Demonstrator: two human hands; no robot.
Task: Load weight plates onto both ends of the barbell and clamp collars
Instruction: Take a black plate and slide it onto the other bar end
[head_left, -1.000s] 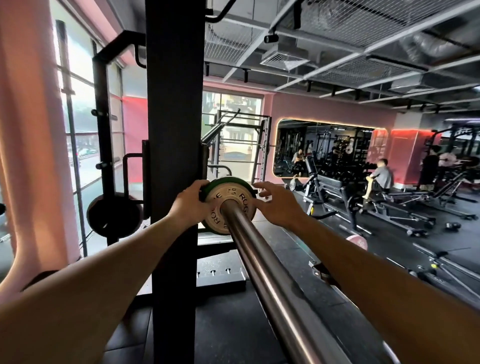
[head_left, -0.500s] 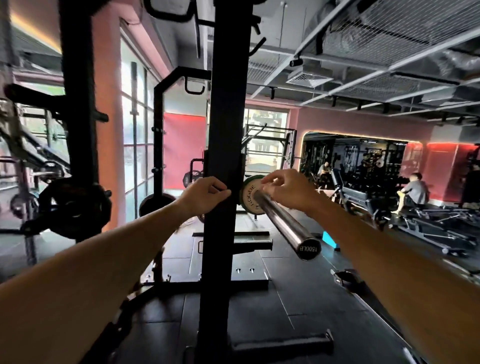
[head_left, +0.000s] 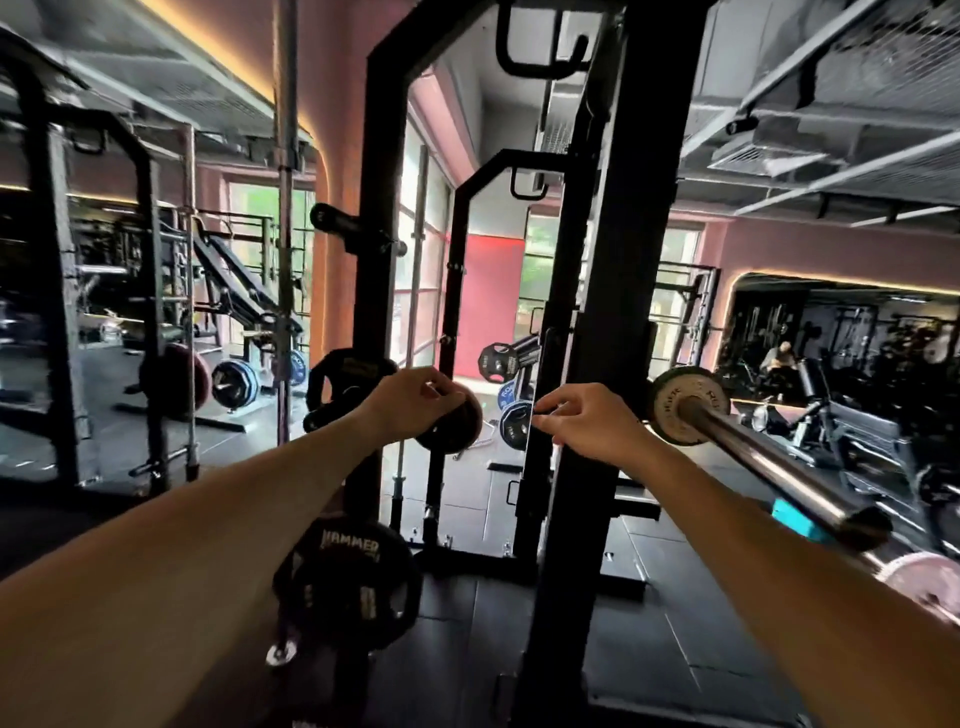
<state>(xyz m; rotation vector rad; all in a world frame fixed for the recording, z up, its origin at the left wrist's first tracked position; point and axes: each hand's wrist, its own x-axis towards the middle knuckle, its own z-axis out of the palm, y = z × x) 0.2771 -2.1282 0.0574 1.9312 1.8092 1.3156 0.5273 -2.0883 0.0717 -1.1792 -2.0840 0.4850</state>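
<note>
One pale round plate (head_left: 675, 411) sits on the steel barbell (head_left: 769, 457); both your hands (head_left: 415, 402) (head_left: 587, 421), loosely curled, hold nothing. Next, fetch a collar or the black plate at 7 o'clock (head_left: 348, 587).

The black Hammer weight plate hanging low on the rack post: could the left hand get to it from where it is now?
Probably yes. The black round Hammer weight plate hangs below the left hand, on the near side of the black rack post, with nothing visible between them. The hand holds nothing, so lowering it should do.

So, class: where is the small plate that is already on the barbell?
In the head view the small plate sits right of centre on the barbell sleeve, just right of the black rack upright and the right hand.
</note>
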